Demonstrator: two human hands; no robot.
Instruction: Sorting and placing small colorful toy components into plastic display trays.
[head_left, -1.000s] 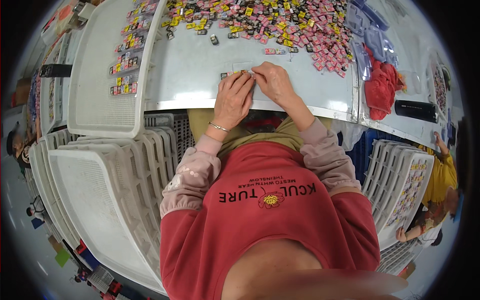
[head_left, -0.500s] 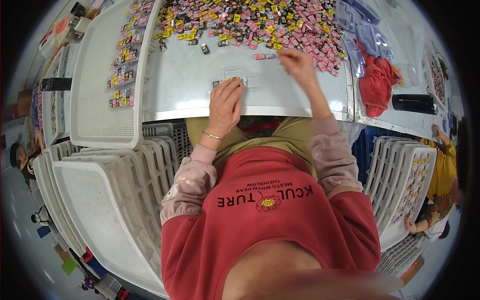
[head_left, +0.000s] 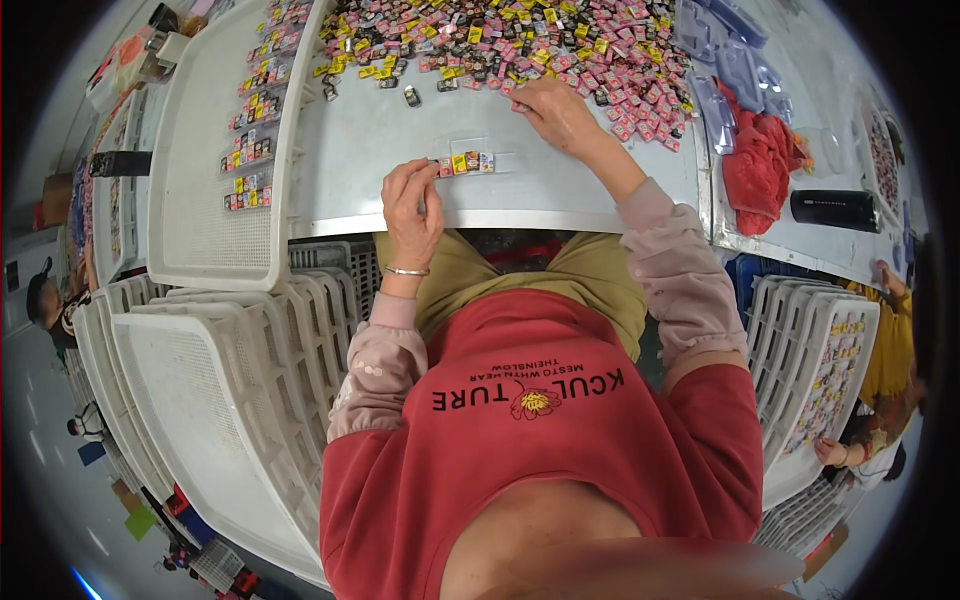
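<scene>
My left hand (head_left: 412, 205) is loosely curled, thumb apart from the fingers. Its fingertips are at the left end of a short row of small printed blocks (head_left: 459, 163) in pink, yellow and white. That row lies in a clear plastic tray (head_left: 503, 160), whose faint outline shows on the table near its front edge. Further away, my right hand (head_left: 562, 118) pinches a small pink block (head_left: 518, 106) at the near edge of the big pile; the fingers partly hide it. Many similar loose blocks (head_left: 480, 45), pink, yellow and black, make up that pile (head_left: 640, 100).
To the left, a white plastic tray (head_left: 215, 165) holds filled rows of blocks (head_left: 247, 193). Stacked white trays (head_left: 190, 390) stand below. On the right are clear bluish plastic trays (head_left: 715, 110), a red cloth (head_left: 757, 165) and a black cylinder (head_left: 832, 208). A person in yellow (head_left: 885, 350) is beyond.
My left hand has slid left off the row of blocks, exposing it. My right hand has moved left to the loose pieces by the pile and now pinches there.
</scene>
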